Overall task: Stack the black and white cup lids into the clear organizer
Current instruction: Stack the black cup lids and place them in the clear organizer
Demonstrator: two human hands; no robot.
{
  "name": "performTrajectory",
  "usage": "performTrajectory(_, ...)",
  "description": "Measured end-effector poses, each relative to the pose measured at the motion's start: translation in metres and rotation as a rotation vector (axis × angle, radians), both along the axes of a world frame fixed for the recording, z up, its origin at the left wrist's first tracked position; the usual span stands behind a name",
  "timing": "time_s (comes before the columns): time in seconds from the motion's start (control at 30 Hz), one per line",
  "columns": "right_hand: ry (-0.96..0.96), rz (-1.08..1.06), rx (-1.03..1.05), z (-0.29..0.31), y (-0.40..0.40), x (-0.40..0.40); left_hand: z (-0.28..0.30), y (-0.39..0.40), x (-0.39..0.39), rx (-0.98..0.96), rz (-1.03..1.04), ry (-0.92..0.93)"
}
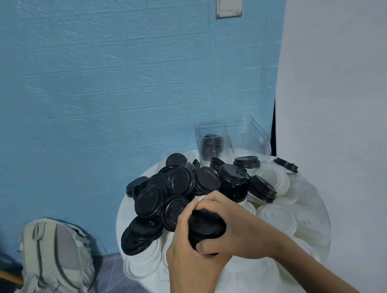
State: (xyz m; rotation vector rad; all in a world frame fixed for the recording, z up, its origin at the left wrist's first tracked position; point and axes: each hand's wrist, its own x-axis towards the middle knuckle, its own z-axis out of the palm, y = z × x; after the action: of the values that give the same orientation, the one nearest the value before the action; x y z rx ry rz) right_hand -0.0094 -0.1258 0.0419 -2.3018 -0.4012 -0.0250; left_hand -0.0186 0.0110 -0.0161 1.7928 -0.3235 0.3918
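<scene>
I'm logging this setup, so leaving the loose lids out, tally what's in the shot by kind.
Lid stack, black, held: 1
Hands, left hand and right hand, both gripping it: 2
Organizer: 1
Table: 1
Backpack: 1
Wall switch: 1
Total: 7

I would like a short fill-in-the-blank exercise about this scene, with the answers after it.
1. Both hands hold a stack of ____ lids.
2. The organizer is made of ____ plastic.
3. The lids already in the organizer are ____.
4. A ____ lies on the floor, left of the table.

Answers: black; clear; black; backpack
</scene>
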Motion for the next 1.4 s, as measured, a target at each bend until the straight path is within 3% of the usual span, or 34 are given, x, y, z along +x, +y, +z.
performTrajectory(0.37,-0.068,-0.042,0.103,-0.004,-0.003,-0.009,0.006,-0.012,0.001,-0.087,-0.071,0.060)
performTrajectory(0.6,0.167,0.023,0.352,-0.004,-0.014,-0.010,0.008,-0.018,0.001,-0.070,-0.026,-0.016)
performTrajectory(0.87,0.289,0.039,0.510,-0.012,-0.028,-0.012,0.014,-0.020,0.002,-0.176,-0.094,0.124)
performTrajectory(0.97,0.216,-0.007,0.439,-0.010,-0.048,-0.005,0.012,-0.016,0.005,-0.179,-0.093,0.168)
performTrajectory(1.07,-0.065,-0.335,0.313,-0.010,-0.087,0.016,0.011,-0.011,0.006,-0.196,-0.098,0.196)
performTrajectory(1.13,-0.146,-0.539,0.091,-0.016,-0.116,0.034,0.011,-0.008,0.006,-0.204,-0.120,0.213)
performTrajectory(1.23,-0.027,-0.650,-0.164,-0.029,-0.142,0.053,0.012,-0.006,0.006,-0.217,-0.156,0.221)
performTrajectory(1.4,0.058,-0.614,-0.298,-0.039,-0.154,0.065,0.015,-0.008,0.004,-0.247,-0.190,0.229)
